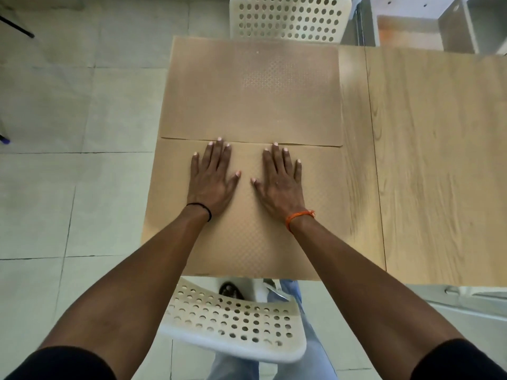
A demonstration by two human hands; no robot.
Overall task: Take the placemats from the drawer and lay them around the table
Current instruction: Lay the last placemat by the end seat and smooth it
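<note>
Two tan embossed placemats lie on the left end of a light wooden table (439, 160). The far placemat (252, 91) reaches the table's far edge, and its near edge overlaps the near placemat (247, 242), which runs to the table's front edge. My left hand (212, 179) and my right hand (279, 179) rest flat, palms down, fingers spread, on the near placemat. The fingertips of both hands reach the seam between the two mats. Neither hand holds anything. No drawer is in view.
A white perforated chair (233, 322) stands between me and the table's front edge. A second such chair (288, 17) stands at the far side. Pale floor tiles lie to the left. White shelving (439, 26) stands at the back right.
</note>
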